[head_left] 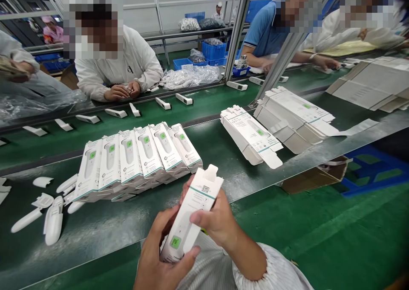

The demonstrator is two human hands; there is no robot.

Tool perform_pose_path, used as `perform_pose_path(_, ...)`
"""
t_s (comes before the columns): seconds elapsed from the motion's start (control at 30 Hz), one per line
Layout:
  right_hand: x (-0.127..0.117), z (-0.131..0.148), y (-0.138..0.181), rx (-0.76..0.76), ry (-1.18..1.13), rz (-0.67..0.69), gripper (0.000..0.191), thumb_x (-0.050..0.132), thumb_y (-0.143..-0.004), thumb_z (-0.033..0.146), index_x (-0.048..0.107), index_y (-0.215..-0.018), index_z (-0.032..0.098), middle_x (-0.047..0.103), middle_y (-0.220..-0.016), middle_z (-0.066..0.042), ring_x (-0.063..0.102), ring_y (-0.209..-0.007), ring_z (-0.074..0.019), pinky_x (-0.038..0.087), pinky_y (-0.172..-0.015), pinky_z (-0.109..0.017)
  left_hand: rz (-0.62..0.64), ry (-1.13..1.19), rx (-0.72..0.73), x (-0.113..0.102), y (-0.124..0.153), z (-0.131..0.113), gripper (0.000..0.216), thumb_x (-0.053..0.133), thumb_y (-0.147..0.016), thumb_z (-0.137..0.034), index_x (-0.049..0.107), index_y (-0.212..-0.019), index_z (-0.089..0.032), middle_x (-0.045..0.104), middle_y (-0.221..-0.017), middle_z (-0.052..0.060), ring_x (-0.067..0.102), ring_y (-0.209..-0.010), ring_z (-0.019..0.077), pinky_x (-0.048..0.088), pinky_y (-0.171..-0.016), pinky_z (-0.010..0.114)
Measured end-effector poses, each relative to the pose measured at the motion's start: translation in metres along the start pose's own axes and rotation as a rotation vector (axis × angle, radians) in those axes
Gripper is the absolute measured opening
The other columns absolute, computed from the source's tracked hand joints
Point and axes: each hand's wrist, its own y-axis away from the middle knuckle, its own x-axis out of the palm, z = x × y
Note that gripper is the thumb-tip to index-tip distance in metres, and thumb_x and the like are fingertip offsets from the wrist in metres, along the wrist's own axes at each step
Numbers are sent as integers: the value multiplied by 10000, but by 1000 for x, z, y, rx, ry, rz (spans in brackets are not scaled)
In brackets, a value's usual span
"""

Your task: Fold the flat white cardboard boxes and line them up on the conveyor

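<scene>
Both hands are wrapped around one slim white carton, held tilted just off the near edge of the worktop (105,226). The left hand (155,253) grips the lower end with its thumb across the front, and the right hand (220,221) pinches the upper part. The carton (191,213) is smooth printed card: teal stripe, little green screen picture, QR code, cut flaps (211,173) sticking up at the top. Can't really tell if the bottom end is closed, fingers are in the way.

Beyond it, a slanted row of matching cartons (129,153) sits on the dark, shiny surface. To their left there's a scatter of rounded, glossy white plastic pieces (54,221). Over on the right, folded-flat cartons (251,132) lie stacked, crisp edges and loose tabs showing. The right sleeve (281,266) is pale, finely lined cloth with a gathered cuff.
</scene>
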Motion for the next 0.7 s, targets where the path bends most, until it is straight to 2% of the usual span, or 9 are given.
perform_pose_path(0.07, -1, 2, 1, 31, 67, -91, 465, 1090, -623, 500, 823, -877, 217, 818, -842, -41, 737, -731, -206, 629, -701, -328, 48, 13, -249, -1, -3, -4, 673, 849, -904, -579, 626, -1486, -324, 798, -1314, 80, 813, -1083, 304, 671, -792, 325)
perform_pose_path(0.13, -2, 5, 3, 24, 113, -149, 392, 1062, -694, 497, 850, -872, 219, 858, -870, -39, 779, -769, -209, 648, -747, -319, 204, 59, -372, -4, -9, -8, 618, 774, -924, -679, 712, -1361, -246, 849, -1151, 84, 822, -963, 311, 655, -726, 327)
perform_pose_path(0.23, -5, 14, 9, 39, 225, -123, 329, 1023, -771, 484, 886, -903, 215, 891, -927, -59, 826, -856, -252, 660, -764, -327, 386, 119, -369, -5, -15, -9, 577, 620, -989, -747, 766, -905, -195, 817, -822, 70, 794, -806, 293, 628, -706, 322)
perform_pose_path(0.27, -5, 18, 11, 49, 262, -91, 310, 1006, -799, 474, 892, -906, 206, 895, -946, -73, 835, -889, -272, 663, -776, -338, 374, 101, -353, -4, -15, -7, 591, 600, -1003, -741, 726, -802, -199, 793, -759, 64, 780, -756, 280, 616, -692, 314)
perform_pose_path(0.33, -2, 25, 14, 49, 352, -56, 298, 948, -874, 481, 894, -939, 195, 898, -992, -95, 842, -967, -305, 665, -837, -367, 262, 19, -309, 2, -13, -3, 582, 586, -1020, -717, 690, -756, -210, 759, -697, 61, 767, -711, 274, 608, -683, 315)
perform_pose_path(0.43, 6, 30, 16, -33, 470, -122, 337, 863, -954, 504, 841, -1114, 208, 881, -1090, -98, 826, -1053, -309, 655, -938, -395, 104, -55, -254, 12, -9, 2, 563, 517, -1056, -701, 765, -1003, -198, 799, -809, 97, 808, -839, 316, 647, -752, 349)
perform_pose_path(0.53, 8, 30, 20, -83, 380, -135, 538, 876, -954, 501, 654, -1396, 289, 819, -1269, -83, 798, -1107, -276, 654, -945, -371, 127, -62, -226, 14, -9, 3, 562, 505, -1087, -653, 720, -1364, -214, 838, -1213, 153, 823, -1095, 330, 681, -892, 388)
perform_pose_path(0.63, 4, 28, 28, -63, 236, -86, 599, 803, -1008, 564, 528, -1502, 369, 740, -1425, -84, 764, -1176, -260, 636, -967, -357, 165, -115, -115, 10, -5, -4, 580, 575, -1078, -590, 628, -1546, -251, 733, -1501, 176, 745, -1343, 371, 656, -1054, 485)
perform_pose_path(0.7, 4, 26, 36, 1, 217, -49, 627, 735, -1035, 622, 498, -1569, 396, 704, -1493, -89, 737, -1244, -282, 617, -1016, -384, 160, -23, -58, 12, 1, -14, 669, 603, -1071, -591, 528, -1658, -279, 644, -1622, 174, 675, -1451, 391, 623, -1129, 520)
